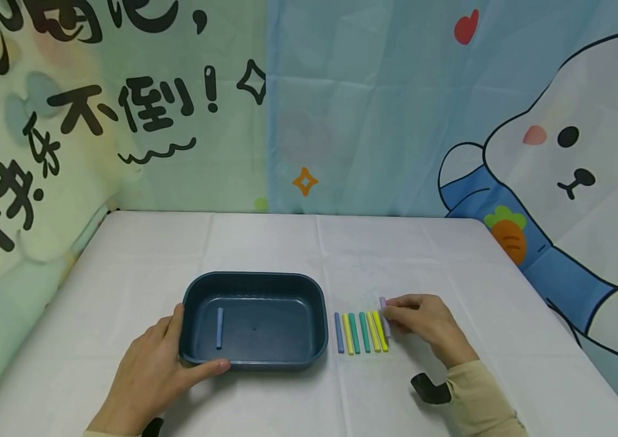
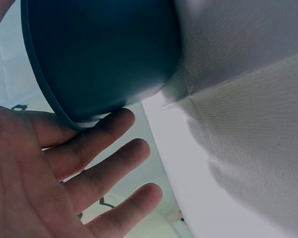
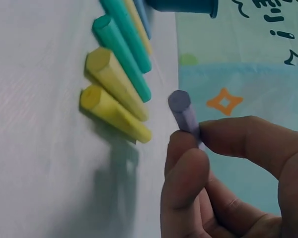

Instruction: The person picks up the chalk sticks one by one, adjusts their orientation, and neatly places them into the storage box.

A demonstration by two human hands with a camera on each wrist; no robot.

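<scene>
My right hand (image 1: 423,318) pinches a purple chalk stick (image 1: 382,306) between thumb and fingertips, just above the cloth. In the right wrist view the purple chalk stick (image 3: 185,111) tilts in the fingers, apart from the bright yellow chalk stick (image 3: 114,114). A row of blue, yellow and green chalk sticks (image 1: 364,331) lies to its left. A dark blue basin (image 1: 254,364) stands left of the row, with one blue chalk stick (image 1: 219,328) inside. My left hand (image 1: 156,364) touches the basin's left front corner, its fingers fairly straight along the outside and its thumb along the front.
A white cloth (image 1: 396,261) with fold lines covers the table. Printed curtains (image 1: 363,109) hang behind and along the sides, with writing at left and a cartoon animal (image 1: 576,164) at right. A black strap end (image 1: 430,389) sticks out at the right cuff.
</scene>
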